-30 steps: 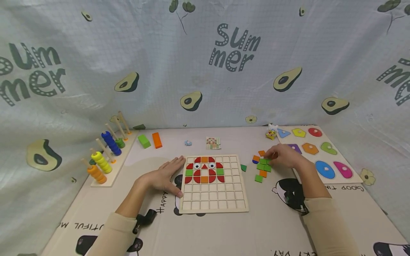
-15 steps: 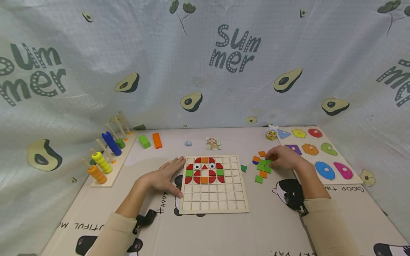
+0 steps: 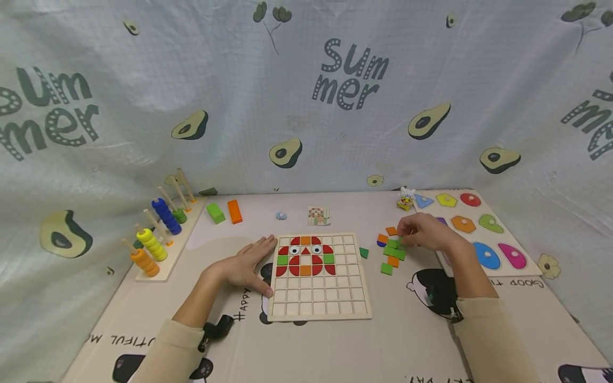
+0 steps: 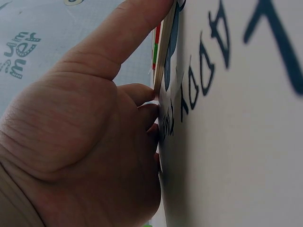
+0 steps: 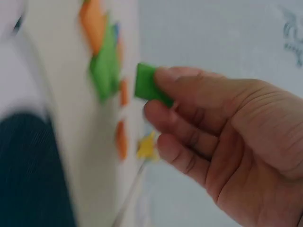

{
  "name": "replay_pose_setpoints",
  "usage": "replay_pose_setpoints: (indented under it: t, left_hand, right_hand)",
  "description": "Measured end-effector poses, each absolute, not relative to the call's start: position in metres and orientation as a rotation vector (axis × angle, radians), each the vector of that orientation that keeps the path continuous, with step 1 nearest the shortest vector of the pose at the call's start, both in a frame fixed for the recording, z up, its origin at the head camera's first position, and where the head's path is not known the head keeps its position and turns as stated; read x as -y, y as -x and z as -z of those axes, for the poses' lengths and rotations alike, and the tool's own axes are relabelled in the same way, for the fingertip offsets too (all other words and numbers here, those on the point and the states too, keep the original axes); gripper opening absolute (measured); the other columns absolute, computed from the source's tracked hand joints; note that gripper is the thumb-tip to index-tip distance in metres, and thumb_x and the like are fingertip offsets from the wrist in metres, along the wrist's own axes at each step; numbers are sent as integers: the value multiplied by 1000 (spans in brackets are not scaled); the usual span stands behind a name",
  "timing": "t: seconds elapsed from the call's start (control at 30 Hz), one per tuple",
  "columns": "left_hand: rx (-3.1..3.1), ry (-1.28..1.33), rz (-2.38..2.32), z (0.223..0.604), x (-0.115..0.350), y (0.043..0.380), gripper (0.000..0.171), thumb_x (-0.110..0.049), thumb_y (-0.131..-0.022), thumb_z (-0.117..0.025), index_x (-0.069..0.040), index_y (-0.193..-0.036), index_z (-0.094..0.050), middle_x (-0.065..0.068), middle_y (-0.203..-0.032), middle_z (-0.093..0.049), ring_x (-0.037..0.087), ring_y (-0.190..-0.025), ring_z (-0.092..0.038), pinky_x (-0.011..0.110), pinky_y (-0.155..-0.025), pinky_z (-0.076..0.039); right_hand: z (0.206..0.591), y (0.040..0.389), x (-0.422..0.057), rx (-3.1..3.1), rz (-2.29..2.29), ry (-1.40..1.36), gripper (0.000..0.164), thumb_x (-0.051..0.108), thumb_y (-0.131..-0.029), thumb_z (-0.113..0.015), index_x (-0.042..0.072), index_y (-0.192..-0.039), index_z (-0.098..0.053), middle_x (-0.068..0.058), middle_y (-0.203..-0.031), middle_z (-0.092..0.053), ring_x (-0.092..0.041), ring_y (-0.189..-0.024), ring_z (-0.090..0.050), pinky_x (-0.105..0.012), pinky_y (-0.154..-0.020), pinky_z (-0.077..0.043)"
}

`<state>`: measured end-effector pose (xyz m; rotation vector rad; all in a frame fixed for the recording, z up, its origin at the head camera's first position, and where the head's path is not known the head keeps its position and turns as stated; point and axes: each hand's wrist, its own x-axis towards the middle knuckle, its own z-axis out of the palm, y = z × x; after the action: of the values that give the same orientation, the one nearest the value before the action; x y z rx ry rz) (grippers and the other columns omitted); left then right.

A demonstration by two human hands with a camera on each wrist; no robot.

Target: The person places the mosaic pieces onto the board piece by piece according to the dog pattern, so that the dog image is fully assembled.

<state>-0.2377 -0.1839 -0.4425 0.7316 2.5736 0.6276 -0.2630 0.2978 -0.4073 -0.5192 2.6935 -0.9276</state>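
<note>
One green tile (image 5: 143, 81) is pinched in the right hand (image 5: 258, 137), above the counter (image 3: 335, 351) near the loose tiles (image 3: 395, 251), its free edge pointing counterward; its long axis is half hidden. The left hand (image 3: 244, 265), fingers extended, touches the grid board (image 3: 320, 293). "Summer" marks the backdrop (image 3: 234, 74); "HAPPY" runs sideways.

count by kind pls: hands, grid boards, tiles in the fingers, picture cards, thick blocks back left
Hands: 2 (left hand, right hand)
Grid board: 1
Held green tile: 1
Picture card: 1
Thick blocks: 2 (green block, orange block)
Total: 7
</note>
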Motion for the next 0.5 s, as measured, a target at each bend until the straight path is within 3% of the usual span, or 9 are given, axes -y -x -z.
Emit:
replay_pose_setpoints:
  t: [0.17,0.33,0.5]
  left_hand:
    - [-2578,-737,-623,443,185,238,130,-64,-58,-81,-19,-156,-9,0,-162,-2,21,-148,3,51,-118,-2]
    - [-2587,-728,-626,445,186,238,130,-65,-57,-81,-20,-156,-10,-2,-162,-3,22,-148,3,54,-117,-2]
    - [-2577,-730,-630,444,187,238,130,-65,-57,-81,-21,-156,-9,-3,-162,-2,21,-148,3,53,-117,-1]
  right_hand:
    - [389,253,-247,-2633,1103,741,6,15,-89,-69,14,-95,-67,-7,-84,-66,-25,-74,-60,-35,-64,-55]
    - [392,248,-178,-2514,1076,1019,7,15,-89,-69,16,-96,-68,2,-85,-67,-16,-73,-63,-31,-62,-54]
    - [406,240,-119,-2443,885,1237,7,15,-88,-70,16,-95,-71,11,-82,-64,-8,-72,-57,-23,-63,-52]
